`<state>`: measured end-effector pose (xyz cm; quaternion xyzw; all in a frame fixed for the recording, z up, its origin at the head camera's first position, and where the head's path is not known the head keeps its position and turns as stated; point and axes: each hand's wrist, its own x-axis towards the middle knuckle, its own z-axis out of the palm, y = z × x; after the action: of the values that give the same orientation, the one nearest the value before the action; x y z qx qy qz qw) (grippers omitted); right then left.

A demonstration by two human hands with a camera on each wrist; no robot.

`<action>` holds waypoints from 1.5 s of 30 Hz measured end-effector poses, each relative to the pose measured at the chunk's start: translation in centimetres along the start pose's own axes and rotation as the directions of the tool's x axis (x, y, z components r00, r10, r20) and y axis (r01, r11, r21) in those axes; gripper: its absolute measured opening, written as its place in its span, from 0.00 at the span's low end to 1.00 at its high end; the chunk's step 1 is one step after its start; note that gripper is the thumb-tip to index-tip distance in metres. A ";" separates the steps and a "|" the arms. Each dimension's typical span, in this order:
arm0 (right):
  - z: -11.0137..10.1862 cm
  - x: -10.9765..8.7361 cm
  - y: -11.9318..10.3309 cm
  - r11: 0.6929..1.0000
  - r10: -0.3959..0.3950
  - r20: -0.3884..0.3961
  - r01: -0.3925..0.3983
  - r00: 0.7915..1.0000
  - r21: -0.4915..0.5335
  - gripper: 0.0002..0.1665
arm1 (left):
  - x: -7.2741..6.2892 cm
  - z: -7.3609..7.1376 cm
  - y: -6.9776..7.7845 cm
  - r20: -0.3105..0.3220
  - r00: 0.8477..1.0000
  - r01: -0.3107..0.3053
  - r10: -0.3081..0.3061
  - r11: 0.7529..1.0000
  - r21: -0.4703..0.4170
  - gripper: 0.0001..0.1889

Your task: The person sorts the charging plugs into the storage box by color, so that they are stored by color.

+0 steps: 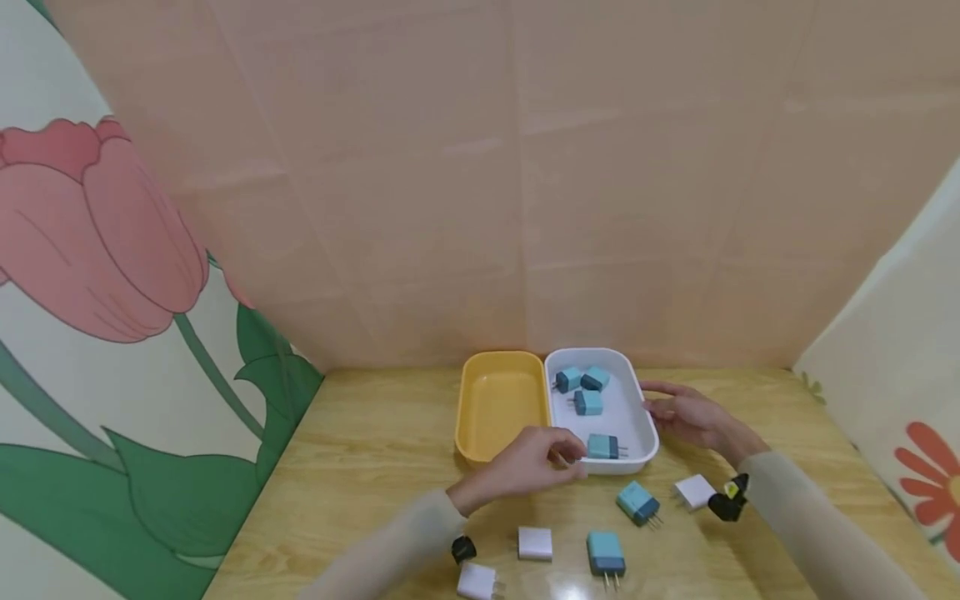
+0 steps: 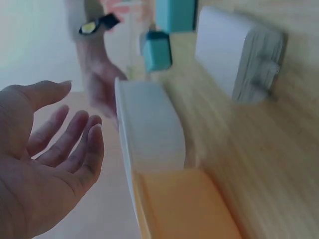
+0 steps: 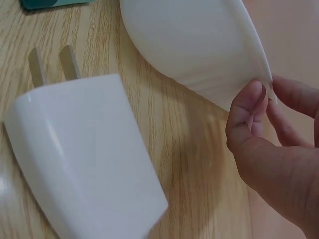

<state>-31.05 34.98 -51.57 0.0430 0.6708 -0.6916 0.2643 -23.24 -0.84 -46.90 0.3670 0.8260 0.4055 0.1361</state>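
Over the front left corner of the white tray [image 1: 633, 429] is my left hand [image 1: 536, 460], its fingers loosely bent with nothing between them. A teal charger plug [image 1: 602, 447] lies in the tray just beside those fingertips. Several teal plugs are in this tray, three grouped toward its back, one being a charger plug [image 1: 588, 403]. At the tray's right side, my right hand [image 1: 686, 419] pinches the rim between thumb and fingers, as the right wrist view shows. The left wrist view shows the open palm of my left hand [image 2: 55, 159] beside the trays.
A yellow tray [image 1: 468, 400] stands against the white tray's left side. On the wooden table [image 1: 360, 467] in front lie two teal plugs, one a charger plug [image 1: 605, 553], and three white plugs, including a charger plug [image 1: 535, 543]. A tan backdrop [image 1: 420, 208] rises behind.
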 end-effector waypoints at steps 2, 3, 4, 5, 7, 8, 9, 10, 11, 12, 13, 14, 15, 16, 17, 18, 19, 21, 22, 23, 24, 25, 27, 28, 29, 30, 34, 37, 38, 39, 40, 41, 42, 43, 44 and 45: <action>0.1 0.0 -0.1 1.000 -0.002 0.005 0.002 1.000 0.008 0.41 | -0.4 0.3 0.2 0.013 1.000 -0.021 0.021 1.000 0.023 0.13; 0.1 0.0 -0.2 1.000 -0.005 0.006 0.005 1.000 0.009 0.41 | -0.6 0.3 0.2 0.017 0.999 -0.028 0.027 0.999 0.035 0.13; 0.1 0.0 -0.2 1.000 -0.003 0.002 0.003 1.000 0.015 0.41 | -0.8 0.4 0.3 0.022 0.999 -0.032 0.031 0.998 0.049 0.13; 0.1 0.0 -0.3 1.000 -0.006 0.006 0.006 1.000 0.011 0.41 | -0.9 0.5 0.3 0.026 0.999 -0.038 0.036 0.997 0.073 0.13; 0.2 0.0 -0.3 1.000 -0.006 0.007 0.006 1.000 0.011 0.41 | -1.3 0.6 0.2 0.036 0.998 -0.048 0.044 0.993 0.110 0.14; 0.2 0.0 -0.3 1.000 -0.005 0.005 0.005 1.000 0.011 0.41 | -1.4 0.7 0.1 0.045 0.998 -0.051 0.046 0.992 0.117 0.14; 0.2 -0.1 -0.3 1.000 -0.001 0.002 0.001 1.000 0.015 0.41 | -1.6 0.8 0.1 0.054 0.997 -0.055 0.048 0.991 0.119 0.14; 0.2 -0.1 -0.3 1.000 -0.001 0.004 0.001 1.000 0.013 0.41 | -1.8 0.9 0.0 0.065 0.997 -0.059 0.051 0.991 0.123 0.15; 0.2 -0.1 -0.3 1.000 -0.001 0.003 0.001 1.000 0.010 0.41 | -2.0 1.0 0.0 0.079 0.995 -0.064 0.054 0.990 0.127 0.16; 0.1 -0.1 -0.2 1.000 -0.002 0.003 0.002 1.000 0.006 0.41 | -2.1 1.2 -0.1 0.093 0.994 -0.070 0.058 0.989 0.127 0.17; 0.1 -0.1 -0.2 1.000 -0.001 0.001 0.001 1.000 0.005 0.41 | -2.3 1.3 -0.1 0.110 0.992 -0.074 0.060 0.988 0.133 0.18; 0.1 0.0 -0.1 1.000 0.000 -0.001 0.000 1.000 0.003 0.41 | -2.5 1.4 -0.2 0.127 0.990 -0.083 0.065 0.987 0.141 0.19; 0.1 0.0 0.0 1.000 0.001 -0.004 -0.001 1.000 0.002 0.41 | -2.7 1.6 -0.2 0.143 0.987 -0.090 0.068 0.985 0.150 0.20; 0.2 0.0 0.0 1.000 0.003 -0.008 -0.003 1.000 0.002 0.41 | -2.9 1.7 -0.3 0.158 0.985 -0.095 0.070 0.982 0.161 0.21; 0.2 0.0 0.0 1.000 0.003 -0.009 -0.003 1.000 0.002 0.41 | -3.1 1.8 -0.3 0.174 0.982 -0.105 0.073 0.978 0.181 0.23; 0.2 0.0 0.0 1.000 0.003 -0.010 -0.003 1.000 0.001 0.41 | -3.2 1.9 -0.3 0.189 0.979 -0.112 0.074 0.972 0.204 0.24; 0.2 0.0 0.0 1.000 0.003 -0.009 -0.003 1.000 0.001 0.42 | -3.4 2.0 -0.3 0.203 0.976 -0.122 0.073 0.964 0.237 0.25; 0.3 0.0 0.0 1.000 0.004 -0.014 -0.004 1.000 0.005 0.42 | -3.7 2.2 -0.3 0.226 0.971 -0.145 0.077 0.943 0.301 0.27; 0.3 0.0 0.0 1.000 0.004 -0.016 -0.004 1.000 0.007 0.42 | -3.8 2.3 -0.3 0.235 0.969 -0.160 0.082 0.927 0.338 0.28; 0.3 0.0 -0.1 1.000 -0.002 -0.006 0.002 1.000 -0.001 0.42 | -3.9 2.5 -0.3 0.241 0.966 -0.176 0.089 0.912 0.370 0.29; 0.3 0.0 -0.1 1.000 -0.002 -0.005 0.002 1.000 0.002 0.41 | -4.0 2.6 -0.4 0.245 0.965 -0.189 0.095 0.899 0.396 0.30; 0.3 0.0 -0.1 1.000 -0.003 -0.003 0.003 1.000 0.003 0.41 | -4.1 2.8 -0.4 0.245 0.964 -0.205 0.107 0.885 0.419 0.30; 0.3 0.0 -0.1 1.000 0.003 -0.007 -0.003 1.000 0.016 0.40 | -4.3 3.2 -0.6 0.242 0.962 -0.226 0.129 0.873 0.432 0.31; 0.3 -0.1 -0.2 1.000 0.003 -0.005 -0.002 1.000 0.017 0.40 | -4.4 3.4 -0.8 0.238 0.961 -0.238 0.143 0.867 0.439 0.32; 0.3 -0.1 -0.2 1.000 0.001 0.001 -0.001 1.000 0.015 0.40 | -4.5 3.6 -0.9 0.234 0.960 -0.244 0.153 0.867 0.434 0.32; 0.3 -0.1 -0.2 1.000 0.001 0.000 -0.001 1.000 0.018 0.40 | -4.6 3.8 -1.1 0.232 0.959 -0.251 0.162 0.867 0.430 0.32; 0.3 -0.1 -0.2 1.000 -0.004 -0.001 0.004 1.000 0.002 0.41 | -4.8 4.6 -1.6 0.220 0.957 -0.260 0.188 0.890 0.373 0.31; 0.4 -0.1 -0.2 1.000 -0.003 -0.007 0.003 1.000 -0.008 0.41 | -4.8 5.2 -1.6 0.210 0.958 -0.254 0.195 0.915 0.312 0.30; 0.4 -0.1 -0.2 1.000 -0.003 -0.008 0.003 1.000 -0.011 0.41 | -4.8 5.4 -1.5 0.210 0.958 -0.253 0.195 0.920 0.298 0.30; 0.4 0.0 -0.1 1.000 0.000 -0.014 0.000 1.000 -0.007 0.40 | -4.8 5.6 -1.5 0.211 0.958 -0.254 0.197 0.923 0.290 0.30; 0.4 0.0 -0.1 1.000 -0.001 -0.013 0.001 1.000 -0.007 0.40 | -4.8 5.7 -1.4 0.214 0.958 -0.249 0.192 0.925 0.287 0.31; 0.4 0.0 -0.1 1.000 -0.002 -0.013 0.002 1.000 -0.005 0.40 | -4.8 6.0 -1.4 0.218 0.958 -0.246 0.187 0.927 0.282 0.31; 0.3 0.0 -0.1 1.000 -0.002 -0.013 0.002 1.000 -0.006 0.39 | -4.8 6.1 -1.3 0.228 0.959 -0.233 0.170 0.930 0.285 0.31; 0.3 0.0 -0.1 1.000 -0.001 -0.020 0.001 1.000 -0.002 0.39 | -4.8 6.3 -1.3 0.234 0.959 -0.222 0.157 0.933 0.285 0.31; 0.3 0.1 -0.1 1.000 0.001 -0.024 -0.001 1.000 0.003 0.39 | -4.8 6.5 -1.2 0.237 0.961 -0.211 0.143 0.932 0.294 0.31; 0.3 0.1 -0.1 1.000 0.003 -0.026 -0.003 1.000 0.006 0.39 | -4.8 6.7 -1.2 0.240 0.963 -0.195 0.124 0.933 0.301 0.31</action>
<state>-31.09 34.71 -51.52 0.0539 0.6722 -0.6925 0.2563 -17.00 -0.92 -52.46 0.4927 0.8284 0.2324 0.1302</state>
